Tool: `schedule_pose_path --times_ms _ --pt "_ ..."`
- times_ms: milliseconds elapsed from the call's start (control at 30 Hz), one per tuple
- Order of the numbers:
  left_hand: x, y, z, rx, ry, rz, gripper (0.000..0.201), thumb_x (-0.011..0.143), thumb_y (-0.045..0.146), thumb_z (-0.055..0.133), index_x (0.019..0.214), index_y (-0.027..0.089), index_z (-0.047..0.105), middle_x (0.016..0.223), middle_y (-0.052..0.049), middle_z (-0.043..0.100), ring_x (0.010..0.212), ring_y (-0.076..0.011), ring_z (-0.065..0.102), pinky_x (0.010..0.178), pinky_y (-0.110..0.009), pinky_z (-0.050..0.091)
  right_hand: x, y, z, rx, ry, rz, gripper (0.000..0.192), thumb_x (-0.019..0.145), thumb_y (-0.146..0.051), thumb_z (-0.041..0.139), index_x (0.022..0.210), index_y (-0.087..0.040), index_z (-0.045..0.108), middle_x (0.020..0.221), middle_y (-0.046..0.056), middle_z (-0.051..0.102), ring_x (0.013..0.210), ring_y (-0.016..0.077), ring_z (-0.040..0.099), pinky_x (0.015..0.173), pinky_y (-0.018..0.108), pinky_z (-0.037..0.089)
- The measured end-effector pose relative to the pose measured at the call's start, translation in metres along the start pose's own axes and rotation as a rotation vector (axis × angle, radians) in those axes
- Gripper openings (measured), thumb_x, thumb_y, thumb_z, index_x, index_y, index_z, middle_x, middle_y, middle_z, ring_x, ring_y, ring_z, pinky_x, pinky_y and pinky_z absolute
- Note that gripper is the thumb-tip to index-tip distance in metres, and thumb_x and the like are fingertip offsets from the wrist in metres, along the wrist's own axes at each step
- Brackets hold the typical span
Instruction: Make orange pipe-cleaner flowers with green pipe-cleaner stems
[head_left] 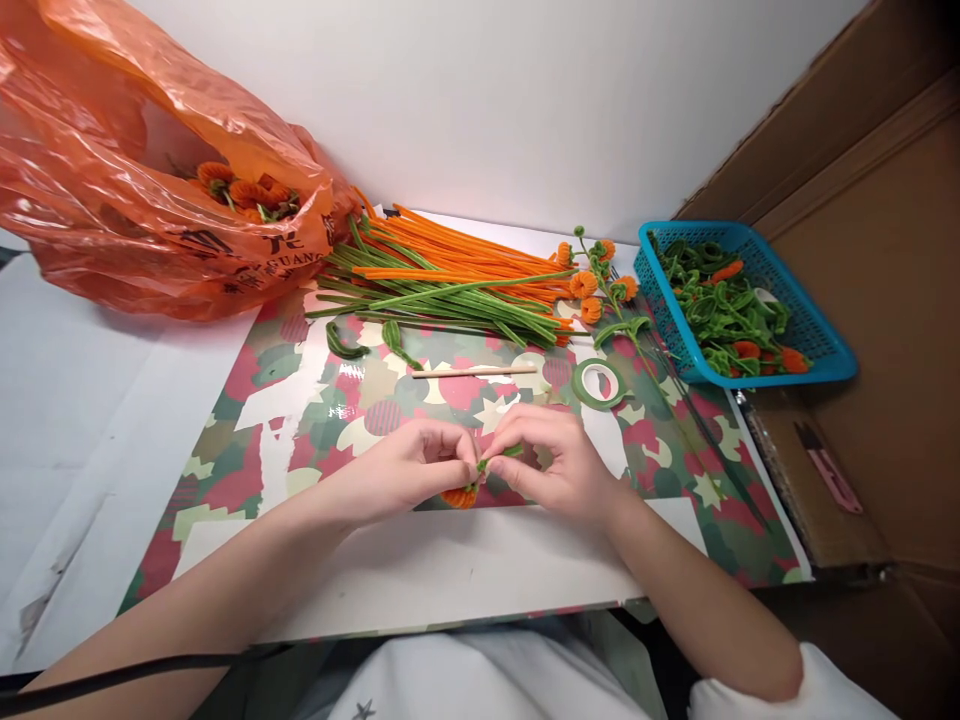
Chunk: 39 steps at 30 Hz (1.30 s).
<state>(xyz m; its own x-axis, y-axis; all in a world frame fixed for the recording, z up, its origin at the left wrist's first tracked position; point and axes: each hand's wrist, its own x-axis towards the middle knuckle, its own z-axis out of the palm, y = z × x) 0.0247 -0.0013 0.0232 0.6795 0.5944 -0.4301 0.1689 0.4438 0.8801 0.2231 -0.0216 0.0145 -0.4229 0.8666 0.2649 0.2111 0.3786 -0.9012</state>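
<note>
My left hand [420, 468] and my right hand [551, 460] meet over the patterned mat [300, 420] near the table's front. Between their fingertips they pinch a small orange pipe-cleaner flower [459, 495] with a short green stem [501, 456]. The left hand holds the orange head from below; the right hand grips the green stem end. Most of the flower is hidden by the fingers.
A pile of orange and green pipe cleaners [457, 280] lies behind, with a wooden stick [474, 371] and a roll of green tape [598, 383]. A finished flower spray [600, 285], a blue basket [817, 350] of parts, an orange plastic bag [150, 170] and pink snips [832, 475] surround them.
</note>
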Motion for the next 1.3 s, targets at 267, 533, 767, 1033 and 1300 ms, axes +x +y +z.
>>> schedule_pose_path --times_ms 267,533,767,1033,1300 --pt "-0.003 0.000 0.004 0.512 0.162 0.257 0.014 0.081 0.017 0.049 0.068 0.017 0.055 0.069 0.000 0.058 0.065 -0.0125 0.051 0.059 -0.024 0.040 0.001 0.004 0.009 0.297 -0.008 0.422 0.016 0.081 -0.030 0.063 0.076 -0.015 0.063 0.075 0.002 0.060 0.065 0.0112 0.052 0.057 0.025 0.040" --pt "0.007 -0.020 0.005 1.289 0.514 0.761 0.016 0.083 0.010 0.047 0.070 0.018 0.050 0.073 -0.001 0.063 0.064 -0.0149 0.050 0.061 -0.029 0.037 0.001 -0.004 0.020 0.142 0.153 0.520 0.013 0.081 -0.025 0.059 0.071 -0.017 0.060 0.070 0.000 0.059 0.059 0.0102 0.047 0.054 0.024 0.039" --pt "0.012 -0.021 0.008 1.346 0.505 0.813 0.018 0.086 0.012 0.047 0.070 0.018 0.050 0.072 -0.001 0.063 0.064 -0.0152 0.053 0.061 -0.029 0.039 0.002 -0.007 0.012 0.285 0.075 0.671 0.016 0.079 -0.027 0.060 0.067 -0.017 0.057 0.059 -0.003 0.053 0.049 0.0078 0.041 0.048 0.023 0.034" --pt "0.008 -0.013 0.006 0.876 0.442 0.627 0.015 0.089 0.019 0.049 0.079 0.018 0.061 0.080 -0.003 0.066 0.073 -0.0161 0.058 0.065 -0.029 0.043 0.005 -0.010 0.006 0.508 0.127 0.631 0.018 0.075 -0.032 0.068 0.076 -0.016 0.059 0.066 -0.003 0.054 0.053 0.0069 0.046 0.046 0.021 0.036" --pt "0.008 -0.014 0.006 -0.211 0.240 0.122 0.023 0.084 0.041 0.065 0.085 0.019 0.062 0.076 -0.001 0.059 0.065 -0.0117 0.054 0.061 -0.025 0.046 0.000 -0.003 0.011 0.495 0.216 0.523 0.031 0.075 -0.030 0.071 0.102 -0.020 0.060 0.089 0.002 0.060 0.074 0.0110 0.056 0.059 0.022 0.048"
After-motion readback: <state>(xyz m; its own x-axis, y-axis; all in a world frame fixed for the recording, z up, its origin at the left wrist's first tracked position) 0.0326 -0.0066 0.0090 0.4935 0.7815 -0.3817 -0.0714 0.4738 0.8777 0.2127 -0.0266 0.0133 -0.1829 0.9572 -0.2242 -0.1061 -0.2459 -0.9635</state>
